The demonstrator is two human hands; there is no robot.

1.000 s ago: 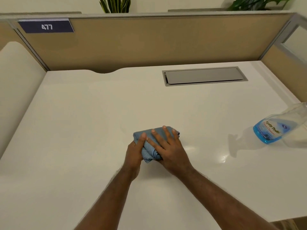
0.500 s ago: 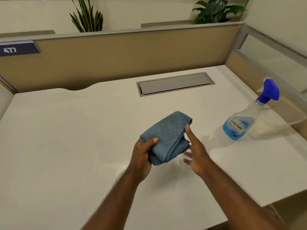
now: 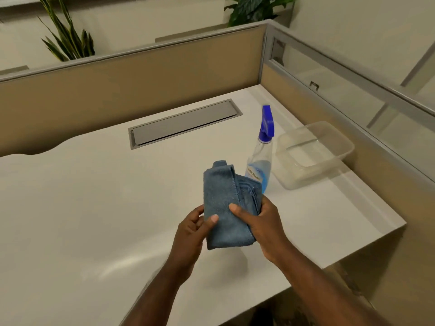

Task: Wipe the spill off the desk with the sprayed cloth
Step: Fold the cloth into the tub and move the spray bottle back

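A folded blue cloth point(image 3: 222, 203) is held up above the white desk point(image 3: 94, 208), near its right half. My left hand point(image 3: 191, 234) grips the cloth's lower left edge, thumb on the front. My right hand point(image 3: 263, 224) holds its right side, thumb pressed across the front. Just behind the cloth stands a clear spray bottle point(image 3: 260, 158) with a blue trigger head and blue liquid; its base is hidden by the cloth. A faint glossy streak point(image 3: 122, 264) shows on the desk at the lower left of my hands. No distinct spill is visible.
A clear plastic container point(image 3: 313, 154) sits right of the bottle by the desk's right edge. A grey cable hatch point(image 3: 183, 124) is set into the desk at the back. Tan partition panels point(image 3: 141, 74) close the back and right. Plants stand behind.
The cloth was pressed on the desk under both hands, then lifted by the left hand. Now both hands hold it upright above the desk, and the view has swung right.
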